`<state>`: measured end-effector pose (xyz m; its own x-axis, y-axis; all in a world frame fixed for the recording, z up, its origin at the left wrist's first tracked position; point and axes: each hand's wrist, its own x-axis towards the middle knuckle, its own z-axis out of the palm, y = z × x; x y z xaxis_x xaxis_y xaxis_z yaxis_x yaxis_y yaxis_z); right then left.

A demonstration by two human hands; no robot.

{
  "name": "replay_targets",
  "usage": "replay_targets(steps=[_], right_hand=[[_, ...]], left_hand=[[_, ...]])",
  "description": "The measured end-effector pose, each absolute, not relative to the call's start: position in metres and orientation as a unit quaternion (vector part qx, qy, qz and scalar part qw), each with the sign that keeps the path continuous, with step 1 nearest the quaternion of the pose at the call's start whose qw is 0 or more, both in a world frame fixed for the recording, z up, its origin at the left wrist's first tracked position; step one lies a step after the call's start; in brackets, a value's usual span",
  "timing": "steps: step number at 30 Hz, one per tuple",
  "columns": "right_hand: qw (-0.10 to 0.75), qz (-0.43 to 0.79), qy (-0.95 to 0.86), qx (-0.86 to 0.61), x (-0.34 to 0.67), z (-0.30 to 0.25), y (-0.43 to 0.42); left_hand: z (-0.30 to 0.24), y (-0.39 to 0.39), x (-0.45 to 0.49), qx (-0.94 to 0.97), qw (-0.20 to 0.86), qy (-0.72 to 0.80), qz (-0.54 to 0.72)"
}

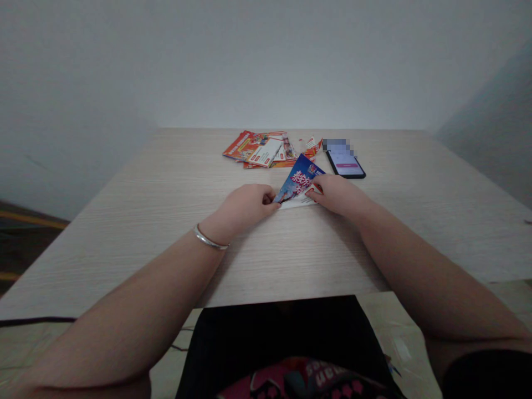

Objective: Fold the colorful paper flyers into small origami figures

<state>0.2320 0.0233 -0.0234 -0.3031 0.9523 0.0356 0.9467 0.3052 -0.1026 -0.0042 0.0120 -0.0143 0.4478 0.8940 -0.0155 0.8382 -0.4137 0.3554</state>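
Between my two hands is a folded paper leaflet (pixel 297 180), blue with pink and white lettering and a white lower part. My left hand (pixel 252 206) pinches its lower left corner between thumb and fingers. On the right side, my right hand (pixel 332 191) grips the leaflet, its thumb and fingers pressed on the white part with a red mark. The blue part lies slanted across the white part. Both hands are low over the table, and a silver bangle (pixel 208 238) circles my left wrist.
Behind my hands lies a loose pile of red and white printed leaflets (pixel 260 151), some folded. A lit smartphone (pixel 347 160) rests to the right of the pile. The pale wooden table (pixel 166 166) meets a wall at its far edge. A dark cable (pixel 37 320) runs below at left.
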Motion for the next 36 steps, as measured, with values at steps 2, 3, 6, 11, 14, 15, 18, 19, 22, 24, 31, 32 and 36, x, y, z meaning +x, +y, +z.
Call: replay_targets(steps=[2,3,6,11,14,15,18,19,22,24,31,32,36], right_hand=[[0.044,0.031,-0.806,-0.590,0.232,-0.023,0.023],[0.042,0.031,-0.806,-0.590,0.231,-0.022,0.023],[0.027,0.035,-0.803,-0.594,0.230,-0.020,0.024],[0.020,0.052,-0.796,-0.603,0.229,-0.018,0.025],[0.021,0.059,-0.794,-0.605,0.230,-0.018,0.025],[0.021,0.061,-0.792,-0.607,0.230,-0.018,0.025],[0.020,0.062,-0.789,-0.611,0.231,-0.018,0.026],[0.020,0.061,-0.788,-0.612,0.232,-0.019,0.026],[0.015,0.052,-0.787,-0.614,0.233,-0.019,0.025],[0.022,0.039,-0.783,-0.620,0.234,-0.019,0.024],[0.159,-0.047,-0.857,-0.489,0.227,-0.013,0.017],[0.159,-0.049,-0.877,-0.451,0.225,-0.014,0.016],[0.121,-0.026,-0.909,-0.399,0.218,-0.020,0.015]], left_hand=[[-0.015,0.012,-0.004,0.834,0.154,0.522,0.088],[-0.015,0.011,-0.004,0.833,0.153,0.524,0.086],[-0.015,0.011,-0.003,0.831,0.148,0.530,0.082],[-0.016,0.011,-0.003,0.835,0.142,0.526,0.077],[-0.017,0.011,-0.004,0.838,0.141,0.522,0.077],[-0.017,0.011,-0.004,0.839,0.141,0.520,0.079],[-0.016,0.011,-0.003,0.840,0.150,0.516,0.077],[-0.015,0.011,-0.003,0.838,0.152,0.518,0.074],[-0.014,0.010,-0.001,0.835,0.144,0.526,0.068],[-0.016,0.008,0.001,0.838,0.131,0.525,0.076],[-0.022,0.005,0.007,0.846,0.134,0.505,0.102],[-0.022,0.005,0.007,0.847,0.141,0.501,0.105],[-0.019,0.007,0.003,0.853,0.185,0.478,0.097]])
